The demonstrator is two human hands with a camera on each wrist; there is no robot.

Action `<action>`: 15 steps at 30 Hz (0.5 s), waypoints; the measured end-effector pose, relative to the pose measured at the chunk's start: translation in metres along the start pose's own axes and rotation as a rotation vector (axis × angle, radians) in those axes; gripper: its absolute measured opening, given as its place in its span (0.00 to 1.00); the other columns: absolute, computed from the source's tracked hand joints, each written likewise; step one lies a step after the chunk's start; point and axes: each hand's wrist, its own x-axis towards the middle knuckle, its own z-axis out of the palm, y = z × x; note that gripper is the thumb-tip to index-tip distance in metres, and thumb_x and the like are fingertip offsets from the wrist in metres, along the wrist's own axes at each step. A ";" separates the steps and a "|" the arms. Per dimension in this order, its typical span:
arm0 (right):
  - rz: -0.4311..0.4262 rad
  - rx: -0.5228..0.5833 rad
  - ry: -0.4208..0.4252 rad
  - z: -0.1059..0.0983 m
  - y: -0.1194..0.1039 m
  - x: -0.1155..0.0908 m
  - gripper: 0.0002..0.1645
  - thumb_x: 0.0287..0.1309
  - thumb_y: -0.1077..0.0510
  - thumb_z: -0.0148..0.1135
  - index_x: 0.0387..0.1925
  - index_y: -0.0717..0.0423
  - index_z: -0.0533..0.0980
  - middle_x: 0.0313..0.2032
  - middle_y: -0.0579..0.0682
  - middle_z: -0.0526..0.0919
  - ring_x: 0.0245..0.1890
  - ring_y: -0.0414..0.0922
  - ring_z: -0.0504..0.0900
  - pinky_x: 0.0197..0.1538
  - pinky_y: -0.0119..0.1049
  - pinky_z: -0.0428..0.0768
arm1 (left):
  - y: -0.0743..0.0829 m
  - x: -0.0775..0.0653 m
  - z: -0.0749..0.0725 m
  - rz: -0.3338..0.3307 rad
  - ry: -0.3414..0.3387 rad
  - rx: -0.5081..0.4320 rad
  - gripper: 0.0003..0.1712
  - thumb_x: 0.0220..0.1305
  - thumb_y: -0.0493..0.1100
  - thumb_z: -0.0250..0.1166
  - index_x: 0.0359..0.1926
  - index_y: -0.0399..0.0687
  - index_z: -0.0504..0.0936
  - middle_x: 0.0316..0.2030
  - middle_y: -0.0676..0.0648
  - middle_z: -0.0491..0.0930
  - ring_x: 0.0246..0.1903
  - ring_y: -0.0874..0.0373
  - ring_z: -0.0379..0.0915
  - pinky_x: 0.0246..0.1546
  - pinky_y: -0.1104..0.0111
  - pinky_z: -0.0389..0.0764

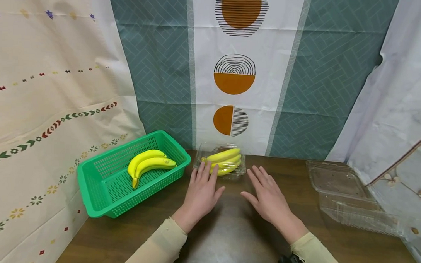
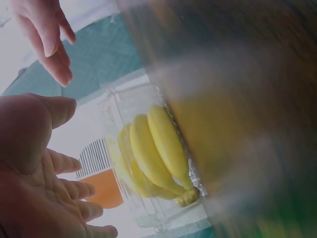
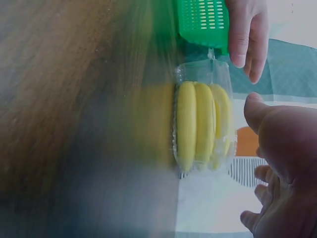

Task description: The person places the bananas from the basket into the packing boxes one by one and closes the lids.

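A clear plastic clamshell box (image 1: 242,172) with a bunch of bananas (image 1: 225,161) inside stands at the table's back edge. My left hand (image 1: 202,191) is just in front of the box, fingers spread and extended, its fingertips overlapping the box's lower left in the head view. On the other side my right hand (image 1: 269,197) hovers near the box's right front corner, palm down with straight fingers. Neither hand holds anything. In the left wrist view the bananas (image 2: 158,148) show through the clear plastic, and the right wrist view shows the same bunch (image 3: 198,124) beyond the thumb.
A green perforated basket (image 1: 96,208) stands at the left, holding another bunch of bananas (image 1: 150,164). At the right sits an empty clear container (image 1: 357,214) with its lid (image 1: 337,180) raised back. Patterned cloths (image 1: 160,68) hang behind the brown table (image 1: 224,240).
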 end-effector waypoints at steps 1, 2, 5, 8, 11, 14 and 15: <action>0.001 -0.003 -0.002 -0.002 0.001 -0.002 0.51 0.73 0.41 0.74 0.84 0.62 0.65 0.84 0.63 0.61 0.85 0.63 0.54 0.81 0.66 0.57 | 0.001 0.000 0.000 0.003 -0.006 0.003 0.47 0.80 0.62 0.67 0.86 0.44 0.64 0.85 0.33 0.55 0.85 0.32 0.46 0.80 0.35 0.53; 0.003 -0.006 -0.006 -0.003 0.002 -0.004 0.51 0.73 0.41 0.73 0.84 0.62 0.64 0.84 0.63 0.61 0.85 0.63 0.54 0.81 0.66 0.57 | 0.002 0.000 0.000 0.006 -0.009 0.004 0.47 0.80 0.62 0.67 0.86 0.44 0.64 0.85 0.33 0.56 0.85 0.32 0.46 0.80 0.35 0.53; 0.007 -0.004 -0.019 -0.009 0.005 -0.011 0.52 0.73 0.40 0.73 0.85 0.61 0.64 0.85 0.62 0.60 0.86 0.62 0.53 0.81 0.66 0.56 | 0.006 0.000 -0.002 0.015 -0.011 0.008 0.46 0.80 0.62 0.66 0.86 0.45 0.64 0.85 0.34 0.56 0.85 0.33 0.45 0.80 0.34 0.53; 0.020 -0.005 -0.034 -0.014 0.008 -0.017 0.52 0.74 0.39 0.72 0.85 0.60 0.63 0.85 0.62 0.59 0.86 0.62 0.51 0.81 0.67 0.55 | 0.009 0.001 -0.001 0.028 -0.010 0.014 0.46 0.80 0.62 0.66 0.86 0.45 0.64 0.85 0.35 0.56 0.85 0.33 0.45 0.80 0.35 0.54; 0.031 -0.010 -0.040 -0.020 0.011 -0.022 0.53 0.73 0.39 0.72 0.86 0.59 0.62 0.85 0.61 0.59 0.86 0.62 0.51 0.81 0.67 0.55 | 0.012 0.001 -0.001 0.046 -0.009 0.017 0.46 0.80 0.63 0.66 0.86 0.45 0.65 0.85 0.35 0.56 0.85 0.33 0.46 0.80 0.35 0.54; 0.037 -0.016 -0.042 -0.026 0.013 -0.027 0.52 0.74 0.39 0.72 0.86 0.58 0.62 0.85 0.61 0.59 0.86 0.62 0.51 0.81 0.68 0.54 | 0.017 0.001 -0.002 0.065 -0.007 0.014 0.46 0.80 0.63 0.67 0.86 0.45 0.65 0.85 0.35 0.57 0.84 0.33 0.49 0.80 0.35 0.55; 0.037 -0.018 -0.039 -0.028 0.014 -0.028 0.52 0.74 0.39 0.72 0.85 0.59 0.63 0.85 0.61 0.59 0.86 0.62 0.51 0.81 0.68 0.55 | 0.018 0.001 -0.001 0.070 -0.007 0.012 0.46 0.80 0.62 0.67 0.85 0.45 0.65 0.85 0.35 0.58 0.84 0.33 0.49 0.80 0.35 0.55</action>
